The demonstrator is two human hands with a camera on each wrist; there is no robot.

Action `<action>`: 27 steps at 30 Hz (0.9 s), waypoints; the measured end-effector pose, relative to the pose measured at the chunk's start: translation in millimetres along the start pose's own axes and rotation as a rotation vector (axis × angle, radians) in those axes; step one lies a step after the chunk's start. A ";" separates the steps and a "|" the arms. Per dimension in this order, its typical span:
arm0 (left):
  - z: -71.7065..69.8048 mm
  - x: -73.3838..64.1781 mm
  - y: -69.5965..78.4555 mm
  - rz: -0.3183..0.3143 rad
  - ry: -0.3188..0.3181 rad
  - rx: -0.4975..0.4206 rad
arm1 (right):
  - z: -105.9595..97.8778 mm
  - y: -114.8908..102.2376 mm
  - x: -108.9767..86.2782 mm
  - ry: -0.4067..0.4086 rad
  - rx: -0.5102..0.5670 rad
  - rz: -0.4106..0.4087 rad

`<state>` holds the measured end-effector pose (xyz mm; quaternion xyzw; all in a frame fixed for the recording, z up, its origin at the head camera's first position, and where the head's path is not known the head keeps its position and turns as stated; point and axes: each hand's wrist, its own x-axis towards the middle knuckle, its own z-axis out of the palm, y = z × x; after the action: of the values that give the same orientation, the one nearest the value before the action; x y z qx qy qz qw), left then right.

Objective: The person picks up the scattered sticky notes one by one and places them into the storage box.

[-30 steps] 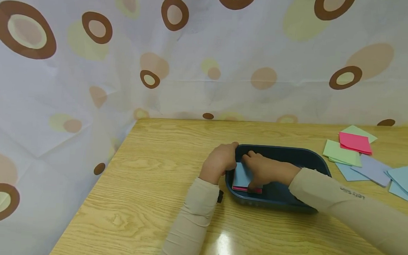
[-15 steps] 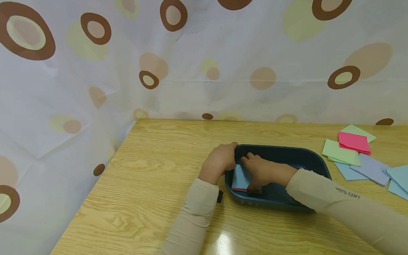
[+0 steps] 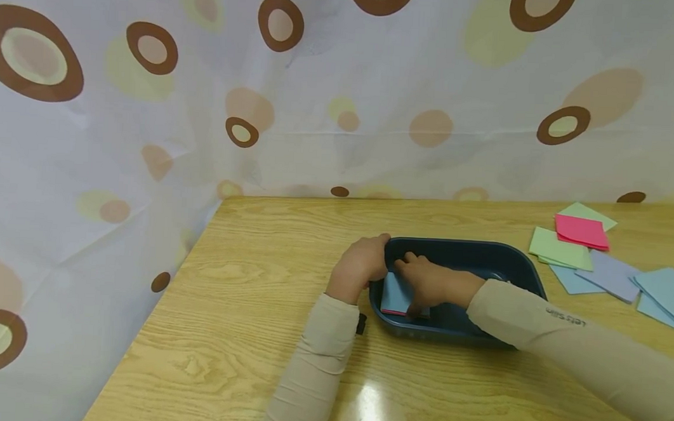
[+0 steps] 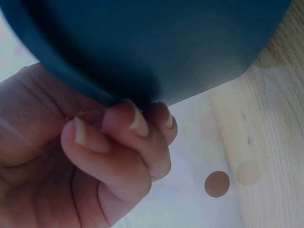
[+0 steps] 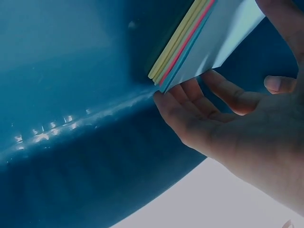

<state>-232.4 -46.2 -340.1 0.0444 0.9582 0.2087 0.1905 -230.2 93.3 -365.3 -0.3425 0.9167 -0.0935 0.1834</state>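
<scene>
Left hand [image 3: 358,265]: fingers curled, gripping a dark blue tub [image 3: 445,334] by its edge. Right hand [image 3: 433,284]: inside the tub, thumb and fingers holding a paper stack [image 3: 395,295] beneath its palm; loose coloured sheets [image 3: 612,274] well to its right.

The tray [image 3: 455,247] rests on the table [image 3: 243,263], and the paper stack [image 3: 395,293] lies inside it, at the left end. My left hand [image 3: 361,262] is at the rim of that same end; my right hand [image 3: 435,284] is inside, at the stack, with my right forearm [image 3: 537,323] crossing the tray's right front side. Loose paper pieces [image 3: 610,276] (several overlapping) lie on the table to the right of the tray. The backdrop [image 3: 322,63] is behind the table and along its left side.
</scene>
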 end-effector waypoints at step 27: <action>-0.2 0.5 -0.2 0.005 -0.005 0.008 | -26.4 -10.2 -22.1 0.036 0.095 -0.010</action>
<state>-232.9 -46.3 -340.2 0.0479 0.9585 0.2051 0.1921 -219.3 101.6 -332.1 -0.3364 0.9126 -0.1440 0.1822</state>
